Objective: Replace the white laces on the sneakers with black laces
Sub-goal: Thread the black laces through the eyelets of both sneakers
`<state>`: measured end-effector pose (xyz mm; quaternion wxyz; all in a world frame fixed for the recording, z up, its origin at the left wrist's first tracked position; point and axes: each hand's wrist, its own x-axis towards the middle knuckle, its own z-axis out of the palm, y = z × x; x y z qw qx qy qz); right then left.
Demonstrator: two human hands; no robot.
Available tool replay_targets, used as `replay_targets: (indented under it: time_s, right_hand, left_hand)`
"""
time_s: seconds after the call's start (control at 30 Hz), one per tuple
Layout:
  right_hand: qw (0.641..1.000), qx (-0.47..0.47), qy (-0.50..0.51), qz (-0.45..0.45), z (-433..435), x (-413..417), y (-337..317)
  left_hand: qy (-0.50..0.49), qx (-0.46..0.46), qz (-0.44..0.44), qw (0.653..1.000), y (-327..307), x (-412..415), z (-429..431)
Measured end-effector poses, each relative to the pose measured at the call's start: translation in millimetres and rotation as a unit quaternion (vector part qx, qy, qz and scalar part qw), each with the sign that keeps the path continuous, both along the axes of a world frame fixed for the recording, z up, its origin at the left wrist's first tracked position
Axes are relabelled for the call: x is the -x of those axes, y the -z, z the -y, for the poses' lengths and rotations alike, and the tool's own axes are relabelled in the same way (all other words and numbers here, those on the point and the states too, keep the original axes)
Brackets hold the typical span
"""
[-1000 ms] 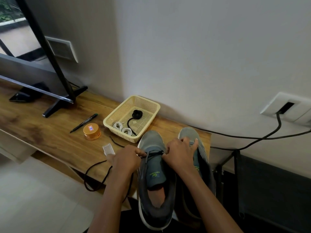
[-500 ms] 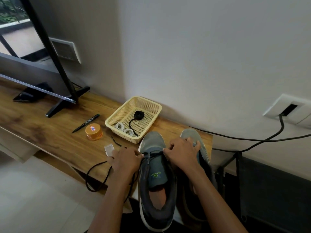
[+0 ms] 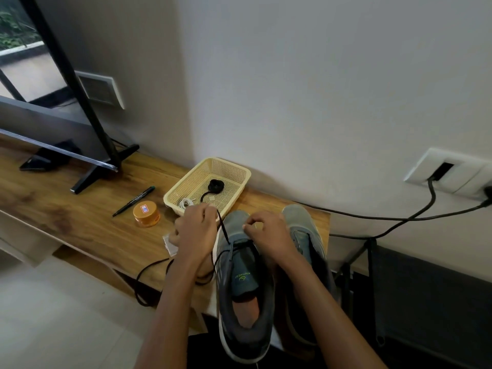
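A wooden shelf [image 3: 66, 225] is set against the wall, and two grey sneakers are stood side by side at its right end, toes to the wall. The left sneaker [image 3: 245, 288] is positioned between the hands; the right sneaker [image 3: 303, 230] is partly covered by the right forearm. A cream basket [image 3: 239, 174] is located just beyond the toes. The left hand [image 3: 195, 233] is held just left of the left sneaker's toe, fingers clamped on a black lace [image 3: 223, 230], which is drawn taut from that hand down to a front eyelet; its slack is looped off the shelf edge below the wrist. The right hand [image 3: 269, 235] is placed over the toe, fingers curled; whether anything is pinched cannot be told. An orange tin [image 3: 146, 214] and a pen [image 3: 133, 201] are laid left of the basket, in which a coiled black lace [image 3: 215, 185] and rolled white laces [image 3: 185, 203] are contained
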<state>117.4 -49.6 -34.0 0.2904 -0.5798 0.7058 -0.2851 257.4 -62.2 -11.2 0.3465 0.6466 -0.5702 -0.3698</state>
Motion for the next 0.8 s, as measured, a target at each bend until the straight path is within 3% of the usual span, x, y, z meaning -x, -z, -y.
replay_targets:
  time_s: [0.1, 0.2, 0.33, 0.4, 0.43, 0.5, 0.57, 0.6, 0.67, 0.73, 0.8]
  right_hand:
    - [0.987, 0.072, -0.048, 0.136, 1, -4, -5]
    - [0.953, 0.067, -0.092, 0.28, 0, -6, -18]
    - [0.934, 0.118, -0.089, 0.325, -2, -6, -24]
    - [0.949, 0.152, -0.019, 0.275, -1, 0, -22]
    - [0.967, 0.158, 0.02, 0.199, 1, 6, -19]
    - [0.991, 0.109, 0.077, 0.031, 1, 17, -14]
    - [0.991, 0.057, 0.106, -0.059, -2, 23, -15]
    - [0.993, 0.053, 0.094, -0.048, -3, 24, -17]
    - [0.992, 0.088, 0.042, 0.076, -5, 17, -26]
    - [0.967, 0.123, -0.003, 0.224, -6, 8, -35]
    - [0.947, 0.129, -0.035, 0.291, -7, 1, -39]
  left_hand:
    - [0.019, 0.062, -0.057, 0.996, -19, 6, -8]
    - [0.081, 0.072, -0.122, 0.987, -28, 13, -12]
    - [0.098, 0.082, -0.145, 0.981, -29, 13, -15]
    - [0.057, 0.098, -0.195, 0.974, -35, 12, -15]
    - [0.032, 0.107, -0.239, 0.965, -39, 11, -15]
    - [0.002, 0.117, -0.35, 0.929, -46, 8, -14]
    - [-0.013, 0.114, -0.408, 0.906, -48, 7, -13]
    - [-0.01, 0.114, -0.37, 0.922, -47, 8, -12]
    - [0.021, 0.124, -0.224, 0.966, -41, 13, -13]
    - [0.064, 0.113, -0.132, 0.983, -30, 17, -11]
    - [0.087, 0.102, -0.1, 0.986, -21, 19, -9]
